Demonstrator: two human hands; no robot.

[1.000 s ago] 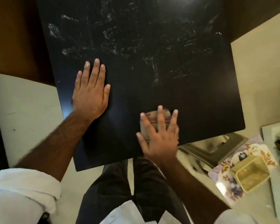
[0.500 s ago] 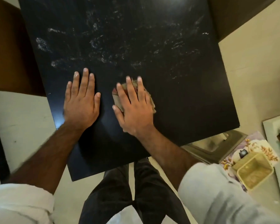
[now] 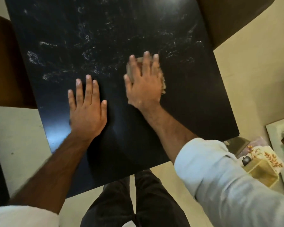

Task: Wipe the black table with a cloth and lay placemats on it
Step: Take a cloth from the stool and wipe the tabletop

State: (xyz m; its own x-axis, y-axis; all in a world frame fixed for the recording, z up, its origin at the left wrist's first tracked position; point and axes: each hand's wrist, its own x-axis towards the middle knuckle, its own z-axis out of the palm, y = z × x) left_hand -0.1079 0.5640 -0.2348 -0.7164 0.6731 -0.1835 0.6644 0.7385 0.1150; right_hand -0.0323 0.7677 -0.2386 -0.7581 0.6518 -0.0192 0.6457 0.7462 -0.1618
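head view, looking down. black table (image 3: 179, 112): square top, smooth and glossy, a soft glare patch near its left edge. far half carries whitish streaks (image 3: 88, 54), patchy and smeared; near half looks plain dark.

left hand (image 3: 87, 110): flat on the table, palm down, fingers spread, nothing under it. bare forearm, white sleeve rolled up at the bottom left corner.

right hand (image 3: 143, 86): palm down on a cloth (image 3: 162, 82), fingers extended and slightly apart, pressing it flat to the table near the middle, at the near edge of the streaked area. the cloth is tan, folded into a small pad, soft, with a rough edge showing past the hand's right side and a corner by the index finger. outlines are blurred.

right sleeve (image 3: 220, 177): pale fabric, creased. dark trousers (image 3: 138, 202) below the table's near edge. floor (image 3: 252, 79) pale and smooth. at right, on the floor, a flowered sheet (image 3: 269, 154) under a yellowish, translucent, rectangular box (image 3: 262, 176).
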